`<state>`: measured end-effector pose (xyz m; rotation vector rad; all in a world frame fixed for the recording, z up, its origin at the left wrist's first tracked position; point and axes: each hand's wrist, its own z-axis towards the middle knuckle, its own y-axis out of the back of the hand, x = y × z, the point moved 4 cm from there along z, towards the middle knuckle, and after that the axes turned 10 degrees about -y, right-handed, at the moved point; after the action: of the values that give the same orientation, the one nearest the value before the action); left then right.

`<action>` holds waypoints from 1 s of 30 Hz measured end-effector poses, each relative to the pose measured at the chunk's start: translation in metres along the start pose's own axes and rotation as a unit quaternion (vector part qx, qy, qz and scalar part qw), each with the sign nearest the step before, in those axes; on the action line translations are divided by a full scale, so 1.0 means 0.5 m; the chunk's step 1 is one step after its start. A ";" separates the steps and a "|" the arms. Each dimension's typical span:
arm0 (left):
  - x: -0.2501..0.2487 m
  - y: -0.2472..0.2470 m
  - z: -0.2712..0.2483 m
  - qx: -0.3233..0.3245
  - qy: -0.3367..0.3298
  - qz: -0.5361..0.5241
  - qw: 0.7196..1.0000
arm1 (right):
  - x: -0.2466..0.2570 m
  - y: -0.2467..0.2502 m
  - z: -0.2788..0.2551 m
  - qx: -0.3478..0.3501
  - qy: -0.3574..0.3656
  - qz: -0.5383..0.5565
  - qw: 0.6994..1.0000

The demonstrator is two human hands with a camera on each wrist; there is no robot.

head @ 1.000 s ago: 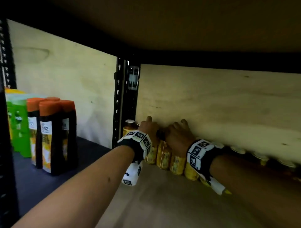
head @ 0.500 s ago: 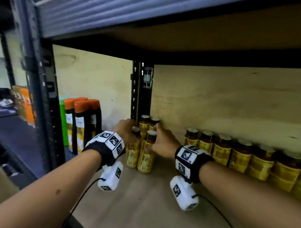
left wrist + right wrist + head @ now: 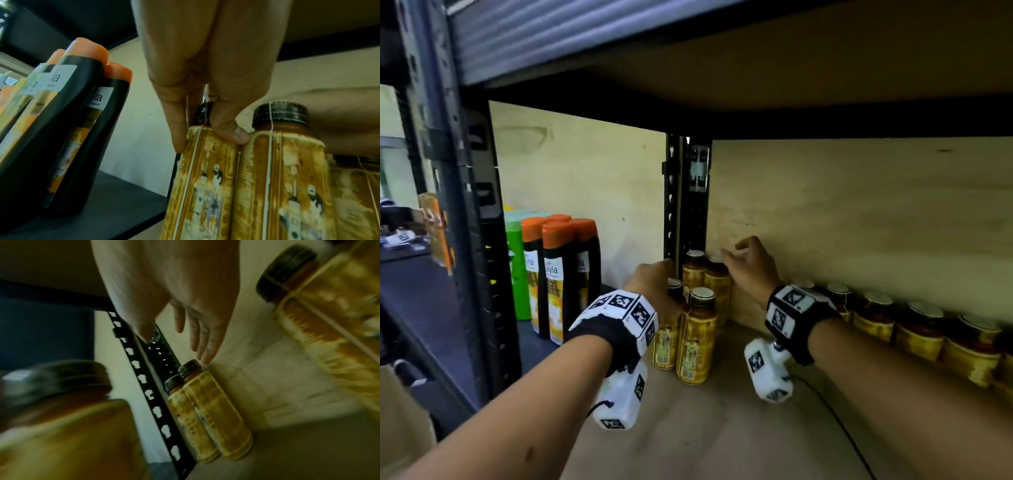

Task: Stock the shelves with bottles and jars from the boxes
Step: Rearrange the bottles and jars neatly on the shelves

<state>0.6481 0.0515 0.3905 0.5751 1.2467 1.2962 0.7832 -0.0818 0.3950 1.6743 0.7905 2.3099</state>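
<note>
Several yellow-labelled bottles with dark caps stand in the back left corner of the wooden shelf [image 3: 722, 428]. My left hand [image 3: 654, 287] pinches the front left bottle [image 3: 667, 339] at its shoulder; in the left wrist view the thumb [image 3: 232, 133] sits between that bottle [image 3: 197, 186] and the bottle beside it [image 3: 287, 178]. My right hand [image 3: 746, 270] hovers with relaxed fingers over the back right bottle [image 3: 717, 291] and holds nothing. In the right wrist view its fingertips [image 3: 205, 353] are just above the rear bottles' caps [image 3: 190, 365].
A row of wide jars [image 3: 921, 329] lines the back wall to the right. A black perforated post [image 3: 681, 205] stands left of the bottles. Beyond it, orange-capped black bottles [image 3: 558, 274] and a green one [image 3: 515, 267] stand on a dark shelf. The upper shelf [image 3: 791, 68] hangs low overhead.
My right hand has let go of the front right bottle and lifted toward the back wall. My left hand has stayed on the front left bottle. The view has pulled back.
</note>
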 end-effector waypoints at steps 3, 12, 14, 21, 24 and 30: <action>0.003 -0.001 0.005 -0.004 -0.005 0.002 1.000 | -0.008 -0.051 0.071 0.027 -0.014 -0.122 0.992; 0.008 0.003 0.004 0.001 -0.007 -0.029 1.000 | 0.013 -0.072 0.080 0.074 0.065 -0.347 0.933; 0.004 0.007 0.002 -0.001 -0.011 -0.029 1.000 | 0.002 -0.043 0.078 0.072 0.049 -0.370 0.925; -0.006 0.015 -0.008 -0.004 -0.016 -0.025 1.000 | -0.002 0.002 0.076 0.048 0.037 -0.433 0.899; -0.009 0.012 -0.012 -0.008 -0.021 -0.027 0.999 | 0.042 -0.024 0.085 0.020 0.103 -0.394 0.913; -0.005 0.004 -0.008 -0.011 -0.017 -0.023 1.000 | 0.096 -0.150 0.130 0.101 0.141 -0.401 0.900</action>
<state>0.6442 0.0484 0.3920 0.5482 1.2094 1.2550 0.8149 0.0227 0.4105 0.7950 1.4768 1.9010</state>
